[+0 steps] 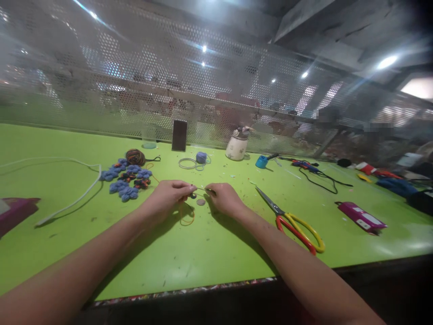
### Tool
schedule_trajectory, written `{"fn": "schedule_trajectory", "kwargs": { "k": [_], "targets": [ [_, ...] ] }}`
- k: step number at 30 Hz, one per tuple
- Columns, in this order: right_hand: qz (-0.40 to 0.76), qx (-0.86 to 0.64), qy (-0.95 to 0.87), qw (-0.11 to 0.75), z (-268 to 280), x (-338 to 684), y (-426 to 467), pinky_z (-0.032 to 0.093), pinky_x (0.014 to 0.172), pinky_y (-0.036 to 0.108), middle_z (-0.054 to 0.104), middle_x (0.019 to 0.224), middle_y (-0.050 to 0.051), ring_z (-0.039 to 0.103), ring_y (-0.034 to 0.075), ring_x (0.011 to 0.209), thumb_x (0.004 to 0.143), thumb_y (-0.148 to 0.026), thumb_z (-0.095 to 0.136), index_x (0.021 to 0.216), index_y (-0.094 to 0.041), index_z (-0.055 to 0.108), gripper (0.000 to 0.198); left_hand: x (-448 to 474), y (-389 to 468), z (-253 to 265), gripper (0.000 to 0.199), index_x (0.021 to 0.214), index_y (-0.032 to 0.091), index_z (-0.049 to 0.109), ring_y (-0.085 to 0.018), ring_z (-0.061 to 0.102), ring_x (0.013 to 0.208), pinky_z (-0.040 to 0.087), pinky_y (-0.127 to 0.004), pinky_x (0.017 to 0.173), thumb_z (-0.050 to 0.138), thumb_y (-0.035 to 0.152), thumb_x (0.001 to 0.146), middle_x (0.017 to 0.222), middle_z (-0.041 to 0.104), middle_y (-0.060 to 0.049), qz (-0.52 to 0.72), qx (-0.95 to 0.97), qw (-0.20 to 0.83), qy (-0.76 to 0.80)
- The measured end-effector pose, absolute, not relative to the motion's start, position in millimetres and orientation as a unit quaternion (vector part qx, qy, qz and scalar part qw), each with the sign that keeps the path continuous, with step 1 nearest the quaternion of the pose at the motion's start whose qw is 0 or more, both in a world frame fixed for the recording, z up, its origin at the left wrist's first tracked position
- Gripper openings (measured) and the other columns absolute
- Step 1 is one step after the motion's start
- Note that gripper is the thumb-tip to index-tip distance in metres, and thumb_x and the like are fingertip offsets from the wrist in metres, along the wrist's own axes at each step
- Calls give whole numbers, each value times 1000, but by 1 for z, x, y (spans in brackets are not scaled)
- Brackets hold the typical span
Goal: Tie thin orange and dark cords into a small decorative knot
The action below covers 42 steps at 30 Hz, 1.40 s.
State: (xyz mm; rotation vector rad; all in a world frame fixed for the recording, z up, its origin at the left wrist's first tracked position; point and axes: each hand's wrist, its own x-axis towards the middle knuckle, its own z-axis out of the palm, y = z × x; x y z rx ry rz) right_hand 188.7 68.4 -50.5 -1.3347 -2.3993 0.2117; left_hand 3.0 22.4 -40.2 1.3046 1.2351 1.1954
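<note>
My left hand (171, 194) pinched orange yarn (187, 220) and my right hand (223, 197) held a thin stick (210, 192), close together, maybe to stay steady. Scissors (283, 213) lay to their right, probably handy.

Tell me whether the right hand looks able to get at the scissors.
Likely yes: nothing lies between the right hand and the scissors, though it may first need to put down the slim dark item it holds.

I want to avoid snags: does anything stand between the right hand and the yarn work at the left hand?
Nothing visible blocks the right hand from the yarn work at the left hand. Only a thin tool spans the gap; the small round disc lies below, on the table.
</note>
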Motion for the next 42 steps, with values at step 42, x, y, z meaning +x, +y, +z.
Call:
{"fn": "schedule_trajectory", "kwargs": {
  "k": [42],
  "targets": [
    [629, -311, -545, 460, -17, 186, 18, 51, 69, 31, 68, 78, 6, 62, 15, 73, 76, -28, 73, 87, -14, 71, 18, 22, -16, -16, 14, 81, 21, 75, -14, 66, 69, 52, -25, 67, 79, 21, 68, 72, 74, 1, 578, 487, 424, 499]
  ]
}}
